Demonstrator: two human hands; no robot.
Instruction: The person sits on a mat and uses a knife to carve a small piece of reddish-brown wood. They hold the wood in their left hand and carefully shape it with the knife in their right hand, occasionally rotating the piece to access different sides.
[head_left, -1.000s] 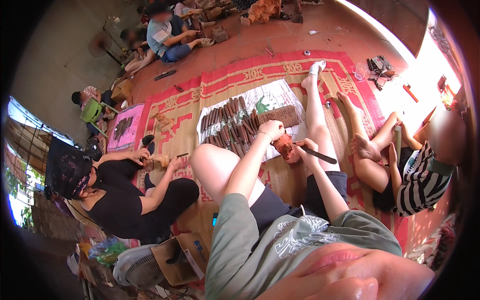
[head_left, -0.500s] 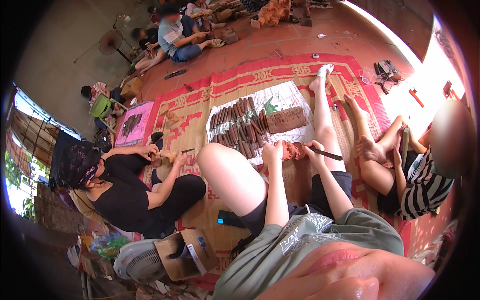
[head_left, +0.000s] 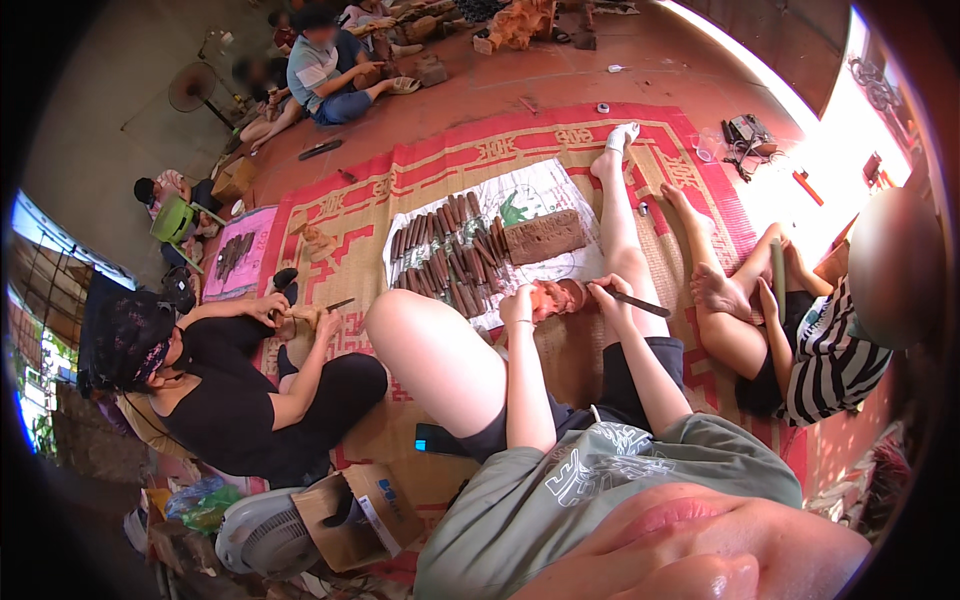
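Between my legs, my left hand (head_left: 518, 304) is closed around one end of a reddish-orange wood carving (head_left: 552, 300). My right hand (head_left: 608, 292) grips a long, dark, flat tool (head_left: 643, 304), perhaps a file or knife, whose far part sticks out to the right. That hand is up against the carving's right end; its fingers hide where the tool meets the wood. Just beyond, a white cloth (head_left: 560, 180) carries rows of wooden-handled carving tools (head_left: 450, 245) and a brown rectangular block (head_left: 545, 237).
A co-worker in black (head_left: 230, 390) works a small carving on my left. Another in stripes (head_left: 830, 350) sits close on my right, holding a greenish stick (head_left: 778, 265). A phone (head_left: 440, 438), open cardboard box (head_left: 345, 515) and grey fan (head_left: 262, 532) lie at lower left. The patterned mat (head_left: 400, 350) spreads beneath.
The whole view has shifted, so the scene sits further left. Both hands keep their holds on the carving and the dark tool, with little other movement.
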